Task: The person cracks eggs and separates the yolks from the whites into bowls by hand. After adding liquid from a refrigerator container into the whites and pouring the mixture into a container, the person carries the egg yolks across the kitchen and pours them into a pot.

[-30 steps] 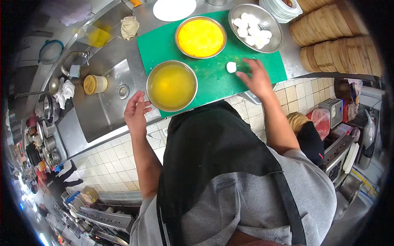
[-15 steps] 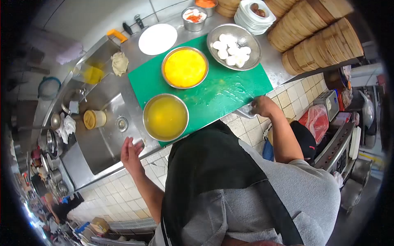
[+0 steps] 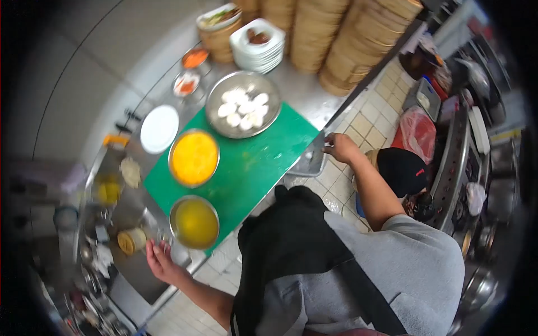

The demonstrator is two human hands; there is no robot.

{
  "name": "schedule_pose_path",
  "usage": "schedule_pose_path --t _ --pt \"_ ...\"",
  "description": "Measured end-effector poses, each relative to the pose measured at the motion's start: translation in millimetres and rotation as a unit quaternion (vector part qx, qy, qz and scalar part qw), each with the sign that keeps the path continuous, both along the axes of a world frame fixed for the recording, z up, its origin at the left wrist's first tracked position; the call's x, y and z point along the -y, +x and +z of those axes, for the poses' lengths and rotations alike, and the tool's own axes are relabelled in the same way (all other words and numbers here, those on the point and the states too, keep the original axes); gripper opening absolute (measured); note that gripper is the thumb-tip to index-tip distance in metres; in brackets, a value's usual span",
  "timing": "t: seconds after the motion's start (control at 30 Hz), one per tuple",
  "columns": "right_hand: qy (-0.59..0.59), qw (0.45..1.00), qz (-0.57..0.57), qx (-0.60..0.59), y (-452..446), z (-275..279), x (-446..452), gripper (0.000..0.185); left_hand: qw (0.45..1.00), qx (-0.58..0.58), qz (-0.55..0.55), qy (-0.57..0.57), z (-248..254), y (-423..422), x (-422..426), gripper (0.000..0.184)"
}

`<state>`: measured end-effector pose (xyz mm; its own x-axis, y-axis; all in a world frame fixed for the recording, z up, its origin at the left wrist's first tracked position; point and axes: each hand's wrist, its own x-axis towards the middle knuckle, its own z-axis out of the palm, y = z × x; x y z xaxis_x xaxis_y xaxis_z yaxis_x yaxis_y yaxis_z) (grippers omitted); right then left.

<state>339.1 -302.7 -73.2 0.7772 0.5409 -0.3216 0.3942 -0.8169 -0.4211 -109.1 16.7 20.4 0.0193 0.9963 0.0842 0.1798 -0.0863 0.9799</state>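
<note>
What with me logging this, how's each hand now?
Left hand: open, nothing visible in it.
Right hand: fingers curled; whether it holds anything cannot be told.

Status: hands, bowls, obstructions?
Left hand open near liquid bowl. Right hand past board, grip unclear. White pieces in steel bowl. Black cap near right forearm.

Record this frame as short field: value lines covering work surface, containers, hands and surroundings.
Surface: green board
Containers: bowl of deep yellow mixture, bowl of thinner yellow liquid, metal bowl with white rounded pieces
Left hand: nothing visibly held, near thinner-liquid bowl
Right hand: past board's edge, near grey tub, grip unclear
Nearby: stacked white plates, bamboo steamers, person in dark cap
</note>
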Motion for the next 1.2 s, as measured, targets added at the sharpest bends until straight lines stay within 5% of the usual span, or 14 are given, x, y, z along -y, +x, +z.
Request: schedule_pose_path --t 0.27,0.6,0.83,1.2 --pt "0.257 0.941 -0.215 0.052 30.5 74.6 43.5 0.034 0.975 0.029 -0.216 0.037 8.6 68.9 -6.4 0.035" --pt "0.341 0.767 -0.154 0.521 214.4 250.1 101.1 0.033 0.957 0.068 -0.278 0.039 7.6 127.3 54.2 0.033" --pt "0.259 0.790 0.042 0.554 310.5 285.6 129.0 0.038 0.938 0.077 -0.338 0.018 4.7 248.2 147.3 0.032" --pt "0.480 0.733 0.077 0.476 314.4 267.6 190.7 0.026 0.865 0.114 -0.488 0.002 21.8 427.6 275.6 0.034"
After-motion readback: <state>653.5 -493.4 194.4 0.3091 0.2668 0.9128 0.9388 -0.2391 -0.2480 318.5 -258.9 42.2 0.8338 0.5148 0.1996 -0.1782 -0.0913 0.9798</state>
